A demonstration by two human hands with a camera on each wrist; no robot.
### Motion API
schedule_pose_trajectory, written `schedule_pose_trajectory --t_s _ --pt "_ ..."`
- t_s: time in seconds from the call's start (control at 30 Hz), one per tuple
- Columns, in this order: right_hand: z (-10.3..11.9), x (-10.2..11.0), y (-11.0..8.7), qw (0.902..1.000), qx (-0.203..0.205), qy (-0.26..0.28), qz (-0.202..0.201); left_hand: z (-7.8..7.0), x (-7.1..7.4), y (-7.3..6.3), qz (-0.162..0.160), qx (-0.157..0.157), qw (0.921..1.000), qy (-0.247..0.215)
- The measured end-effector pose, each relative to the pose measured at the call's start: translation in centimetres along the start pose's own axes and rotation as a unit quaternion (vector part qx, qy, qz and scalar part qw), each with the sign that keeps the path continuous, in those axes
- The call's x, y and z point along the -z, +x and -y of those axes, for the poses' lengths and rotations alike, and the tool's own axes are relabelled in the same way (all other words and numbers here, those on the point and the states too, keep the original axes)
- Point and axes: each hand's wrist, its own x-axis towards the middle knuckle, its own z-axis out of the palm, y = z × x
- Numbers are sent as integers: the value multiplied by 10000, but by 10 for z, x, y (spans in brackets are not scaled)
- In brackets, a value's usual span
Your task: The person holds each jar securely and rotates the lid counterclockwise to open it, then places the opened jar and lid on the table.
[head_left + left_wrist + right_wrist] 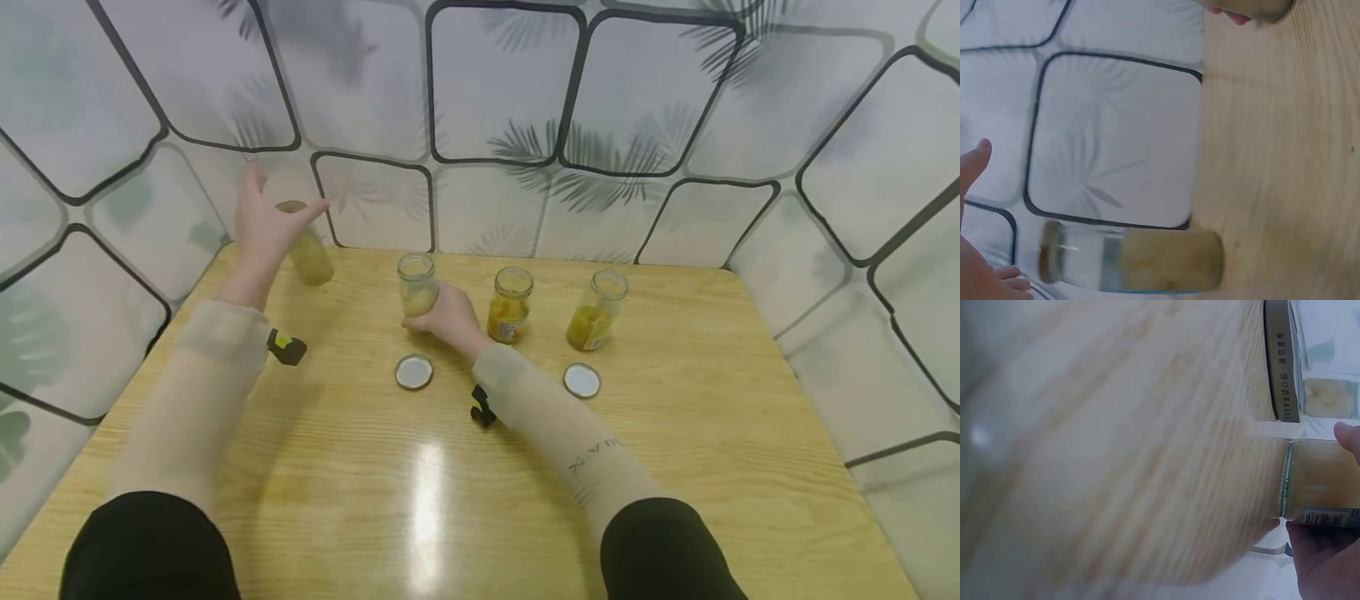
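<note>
In the head view my left hand [262, 223] is raised at the far left, thumb and fingers spread wide. Just beyond it stands a tall glass jar [311, 260] with a gold lid and pale yellowish contents. The left wrist view shows that lidded jar [1166, 259] upright against the wall, with a gap between it and my hand [979, 272]. My right hand [450, 315] grips the lower part of a lidless glass jar [417, 271] with pale contents. A barcode label shows on this jar [1322, 481] in the right wrist view.
Two more lidless jars with yellow contents, one in the middle [512, 304] and one further right [592, 321], stand on the wooden table [337, 483]. Two lids, left [413, 372] and right [582, 380], lie nearer me. A patterned wall [495, 208] borders the back and sides.
</note>
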Motion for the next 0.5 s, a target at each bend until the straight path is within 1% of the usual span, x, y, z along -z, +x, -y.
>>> schedule_pose_trajectory --t_s 0.1,0.2,0.33,0.4,0.5 --pt "0 0 0 10000 40 31 -48 14 -4 9 -46 438 9983 -394" --pt "-1 0 0 9999 89 35 -73 31 -10 15 -88 780 9949 -627" --pt "-4 -2 0 9999 120 47 -68 52 -17 19 51 1237 9883 -889" --pt "-5 -2 1 9999 139 58 -56 59 -20 20 130 1397 9850 -1001" --pt "-6 -2 2 9999 127 12 -39 68 -25 22 210 1457 9838 -1020"
